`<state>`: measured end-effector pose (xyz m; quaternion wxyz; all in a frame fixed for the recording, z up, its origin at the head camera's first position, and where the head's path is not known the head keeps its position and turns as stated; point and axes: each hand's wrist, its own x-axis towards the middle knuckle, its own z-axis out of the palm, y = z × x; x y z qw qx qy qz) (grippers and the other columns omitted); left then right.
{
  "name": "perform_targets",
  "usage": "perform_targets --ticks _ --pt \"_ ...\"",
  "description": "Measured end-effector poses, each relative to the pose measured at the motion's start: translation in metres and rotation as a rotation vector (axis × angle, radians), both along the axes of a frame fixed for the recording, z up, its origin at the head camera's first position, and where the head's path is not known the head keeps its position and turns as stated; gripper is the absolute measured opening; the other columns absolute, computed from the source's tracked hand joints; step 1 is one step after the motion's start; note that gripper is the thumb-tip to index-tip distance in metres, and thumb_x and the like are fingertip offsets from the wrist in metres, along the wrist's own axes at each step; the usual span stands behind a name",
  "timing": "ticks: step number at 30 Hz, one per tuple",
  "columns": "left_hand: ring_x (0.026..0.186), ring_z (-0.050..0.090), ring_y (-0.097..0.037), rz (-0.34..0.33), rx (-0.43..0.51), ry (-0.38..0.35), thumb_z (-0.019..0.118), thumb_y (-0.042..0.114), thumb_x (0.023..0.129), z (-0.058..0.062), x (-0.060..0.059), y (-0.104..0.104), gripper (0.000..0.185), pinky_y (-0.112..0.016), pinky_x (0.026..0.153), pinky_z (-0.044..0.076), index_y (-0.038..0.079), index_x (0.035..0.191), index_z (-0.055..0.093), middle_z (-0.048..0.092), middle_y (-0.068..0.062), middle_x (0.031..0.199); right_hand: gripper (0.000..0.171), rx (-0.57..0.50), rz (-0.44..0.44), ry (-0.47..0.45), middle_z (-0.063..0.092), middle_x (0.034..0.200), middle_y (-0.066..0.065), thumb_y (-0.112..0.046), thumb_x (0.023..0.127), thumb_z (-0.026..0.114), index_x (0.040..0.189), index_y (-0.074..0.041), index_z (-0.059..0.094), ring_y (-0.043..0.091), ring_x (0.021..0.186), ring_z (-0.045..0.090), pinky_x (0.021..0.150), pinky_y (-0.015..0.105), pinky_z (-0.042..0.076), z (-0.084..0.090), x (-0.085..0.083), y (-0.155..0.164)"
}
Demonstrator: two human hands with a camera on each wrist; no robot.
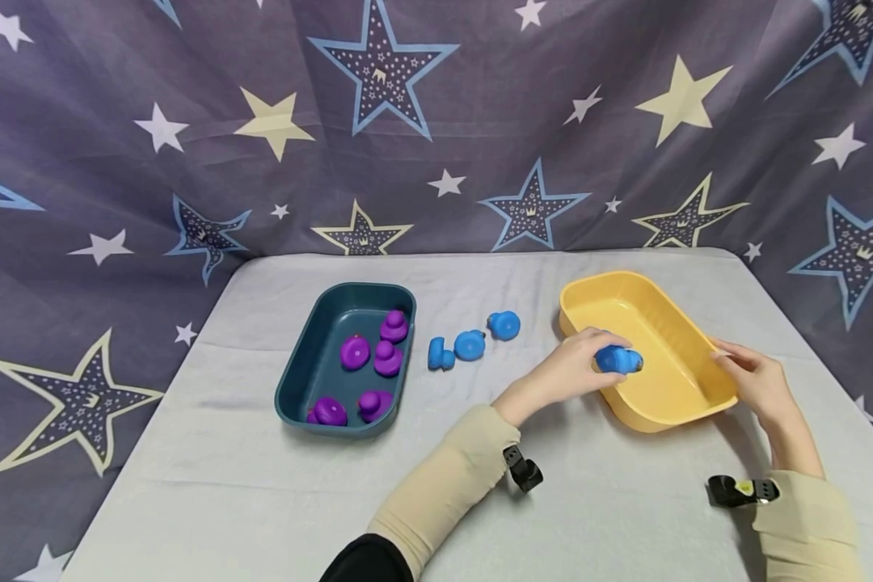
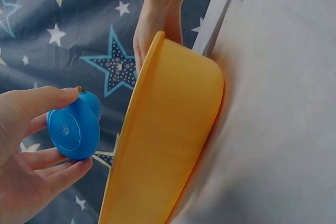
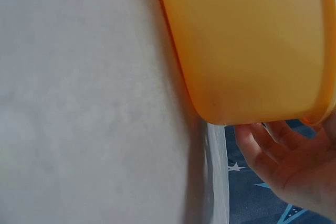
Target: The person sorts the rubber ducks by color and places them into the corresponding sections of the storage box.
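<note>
My left hand (image 1: 578,364) pinches a blue toy duck (image 1: 618,359) between thumb and fingers, over the left part of a yellow tub (image 1: 687,323). Seen in the left wrist view, the blue duck (image 2: 76,129) shows its round flat base, and the tub's side wall (image 2: 163,129) stands beside it. With my right hand (image 1: 760,384) I grip the tub's right rim. The right wrist view has the fingers (image 3: 257,153) against the outside of the tub wall, below the rim. Inside the tub, no other ducks show.
Three more blue ducks, among them a middle one (image 1: 470,345), lie on the white-covered table (image 1: 211,485) between the tubs. A dark teal tub (image 1: 316,323) at left holds several purple ducks (image 1: 355,352). A star-patterned curtain (image 1: 436,97) hangs behind the table.
</note>
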<state>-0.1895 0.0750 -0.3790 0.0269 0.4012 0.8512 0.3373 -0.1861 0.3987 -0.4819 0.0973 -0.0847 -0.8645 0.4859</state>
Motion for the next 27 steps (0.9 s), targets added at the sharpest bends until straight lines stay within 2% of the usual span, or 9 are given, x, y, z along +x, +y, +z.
perform_targets --ticks 7,16,20,27 --pt "0.11 0.043 -0.008 -0.016 -0.033 -0.002 0.063 0.028 0.082 -0.002 0.001 0.01 0.041 -0.01 0.087 0.031 0.016 0.12 0.054 0.053 0.0 0.119 0.048 0.014 0.001 -0.018 0.051 0.077 -0.035 -0.04 0.083 0.057 0.123 -0.013 0.054 -0.012 0.07 0.05 0.058 0.008 0.041 -0.001 -0.001 0.001" --pt "0.11 0.043 -0.008 -0.024 -0.063 0.022 0.062 0.03 0.082 -0.005 0.0 0.019 0.041 -0.01 0.088 0.03 0.017 0.12 0.054 0.053 0.0 0.118 0.047 -0.002 0.005 0.009 0.053 0.078 -0.034 -0.04 0.083 0.057 0.122 -0.014 0.056 -0.013 0.07 0.05 0.058 0.007 0.041 0.0 0.0 -0.001" --pt "0.11 0.043 -0.007 -0.025 -0.071 0.011 0.062 0.03 0.082 -0.008 0.001 0.023 0.041 -0.009 0.089 0.029 0.017 0.12 0.054 0.052 0.0 0.119 0.046 -0.01 0.01 0.016 0.055 0.079 -0.032 -0.039 0.083 0.058 0.122 -0.013 0.056 -0.012 0.069 0.051 0.057 0.008 0.042 -0.002 -0.001 0.0" --pt "0.11 0.043 -0.006 -0.024 -0.08 0.006 0.062 0.031 0.083 -0.014 0.001 0.029 0.041 -0.009 0.089 0.03 0.019 0.121 0.053 0.052 0.001 0.12 0.042 0.032 0.003 0.019 0.054 0.079 -0.034 -0.035 0.085 0.056 0.122 -0.015 0.055 -0.012 0.07 0.051 0.058 0.008 0.041 -0.008 -0.003 0.004"
